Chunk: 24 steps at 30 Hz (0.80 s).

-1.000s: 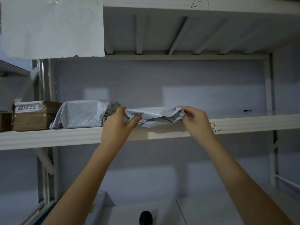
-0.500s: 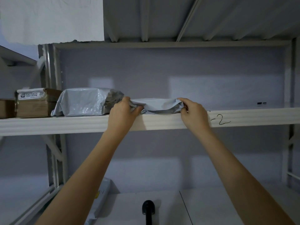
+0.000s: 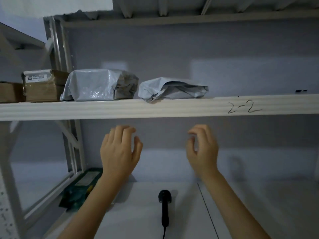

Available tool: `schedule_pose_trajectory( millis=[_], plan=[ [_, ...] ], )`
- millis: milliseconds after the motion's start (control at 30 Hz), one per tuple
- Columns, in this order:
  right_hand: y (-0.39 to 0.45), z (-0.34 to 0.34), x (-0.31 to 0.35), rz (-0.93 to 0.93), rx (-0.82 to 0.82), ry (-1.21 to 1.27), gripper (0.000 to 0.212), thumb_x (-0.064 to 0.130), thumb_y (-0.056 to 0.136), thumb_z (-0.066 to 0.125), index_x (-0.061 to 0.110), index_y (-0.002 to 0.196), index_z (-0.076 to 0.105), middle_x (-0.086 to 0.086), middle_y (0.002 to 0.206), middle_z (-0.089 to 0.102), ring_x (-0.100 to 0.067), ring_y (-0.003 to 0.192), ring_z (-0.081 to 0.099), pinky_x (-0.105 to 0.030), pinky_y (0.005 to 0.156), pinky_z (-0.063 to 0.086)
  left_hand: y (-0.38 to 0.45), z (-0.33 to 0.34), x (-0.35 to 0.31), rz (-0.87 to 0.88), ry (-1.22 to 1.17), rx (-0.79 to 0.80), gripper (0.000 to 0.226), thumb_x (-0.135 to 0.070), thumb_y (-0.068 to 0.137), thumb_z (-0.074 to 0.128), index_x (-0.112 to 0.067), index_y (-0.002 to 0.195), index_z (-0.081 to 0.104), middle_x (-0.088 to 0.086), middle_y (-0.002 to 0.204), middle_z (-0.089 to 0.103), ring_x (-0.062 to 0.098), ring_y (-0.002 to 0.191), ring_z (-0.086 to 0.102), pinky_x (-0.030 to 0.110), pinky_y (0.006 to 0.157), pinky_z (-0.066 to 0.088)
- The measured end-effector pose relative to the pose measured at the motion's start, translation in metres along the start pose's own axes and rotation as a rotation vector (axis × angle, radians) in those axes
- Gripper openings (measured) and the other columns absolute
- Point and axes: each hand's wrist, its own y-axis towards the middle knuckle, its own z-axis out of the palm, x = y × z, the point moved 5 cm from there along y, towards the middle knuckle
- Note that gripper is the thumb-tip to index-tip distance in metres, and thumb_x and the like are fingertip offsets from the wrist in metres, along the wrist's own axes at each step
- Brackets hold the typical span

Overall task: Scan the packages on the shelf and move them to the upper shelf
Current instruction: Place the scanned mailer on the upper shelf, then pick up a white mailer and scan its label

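From the head camera, the upper shelf (image 3: 155, 108) runs across the middle of the view, its front edge marked "2-2" (image 3: 244, 107) in dark handwriting toward the right. On it lies a flat grey poly mailer (image 3: 172, 89), crumpled, its front fold just over the shelf edge. Just beside it on the left sits a bulkier grey poly package (image 3: 98, 85), the two nearly touching. Further left stands a taped cardboard box (image 3: 43, 87) with a white label on top, and a second brown box (image 3: 9, 92) is cut off by the left border.

Below the shelf, both hands are raised in the air with nothing in them. The left hand (image 3: 119, 150) shows its back to the camera, fingers loosely curled and thumb spread. The right hand (image 3: 202, 150) is likewise loosely open, fingers bent toward the thumb without closing. Both hang well apart from the packages above.

On the lower shelf (image 3: 259, 204), a black handheld scanner (image 3: 164, 207) lies between the two forearms, its cable trailing toward the camera. A green package (image 3: 81, 188) with a pale label rests at the left, against the shelf frame.
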Motion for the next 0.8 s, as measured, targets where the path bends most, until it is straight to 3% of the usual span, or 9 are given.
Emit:
schedule_pose_trajectory(
  millis=[67,167,267,400,533,700,800],
  plan=[
    [-0.043,0.041,-0.009,0.110,0.344,-0.045,0.019,0.013,0.081,0.055,0.004,0.098,0.060,-0.012,0.096,0.061,-0.025,0.090,0.056,-0.028,0.078,0.043,-0.044,0.026,0.014,-0.053,0.002,0.251,0.022,-0.019,0.084,0.054,0.000,0.091,0.063,0.016,0.088,0.066,0.031,0.072,0.061,0.035,0.060,0.046],
    [-0.117,0.097,-0.027,0.405,0.894,-0.054,0.053,0.033,0.088,0.059,0.005,0.130,0.042,-0.012,0.128,0.050,-0.027,0.117,0.049,-0.035,0.094,0.043,-0.119,0.064,0.049,-0.285,-0.006,0.707,0.037,-0.021,0.081,0.068,0.003,0.107,0.059,0.020,0.103,0.060,0.038,0.091,0.059,0.038,0.069,0.044],
    [-0.181,0.136,-0.030,0.589,1.172,-0.024,0.080,0.044,0.086,0.059,0.005,0.143,0.018,-0.015,0.144,0.036,-0.030,0.130,0.040,-0.039,0.102,0.039,-0.189,0.081,0.090,-0.412,0.017,0.949,0.050,-0.025,0.078,0.071,-0.001,0.118,0.054,0.019,0.113,0.057,0.037,0.103,0.055,0.038,0.071,0.042],
    [-0.244,0.184,-0.026,0.776,1.323,0.054,0.092,0.049,0.085,0.060,0.007,0.146,0.006,-0.016,0.150,0.026,-0.032,0.132,0.037,-0.037,0.103,0.036,-0.249,0.093,0.142,-0.500,0.019,1.060,0.057,-0.029,0.076,0.073,-0.003,0.122,0.052,0.019,0.118,0.054,0.037,0.111,0.052,0.044,0.079,0.048],
    [-0.288,0.243,-0.017,0.958,1.406,0.120,0.096,0.052,0.085,0.058,0.004,0.147,0.004,-0.016,0.154,0.020,-0.032,0.137,0.032,-0.035,0.104,0.034,-0.272,0.109,0.200,-0.539,0.061,1.128,0.063,-0.034,0.077,0.072,-0.005,0.127,0.047,0.017,0.127,0.049,0.035,0.114,0.049,0.041,0.086,0.044],
    [-0.318,0.323,0.004,1.170,1.331,0.268,0.094,0.052,0.086,0.056,0.002,0.147,0.004,-0.016,0.154,0.024,-0.029,0.137,0.033,-0.031,0.091,0.037,-0.287,0.135,0.260,-0.519,0.061,1.187,0.078,-0.044,0.079,0.069,-0.006,0.139,0.034,0.015,0.135,0.043,0.034,0.121,0.043,0.039,0.098,0.040],
    [-0.328,0.358,0.009,1.268,1.231,0.307,0.080,0.044,0.090,0.055,0.001,0.144,0.015,-0.015,0.146,0.036,-0.027,0.127,0.042,-0.026,0.084,0.034,-0.295,0.151,0.276,-0.484,0.042,1.199,0.082,-0.045,0.076,0.070,-0.004,0.139,0.036,0.018,0.133,0.044,0.033,0.121,0.043,0.039,0.097,0.038]
  ],
)
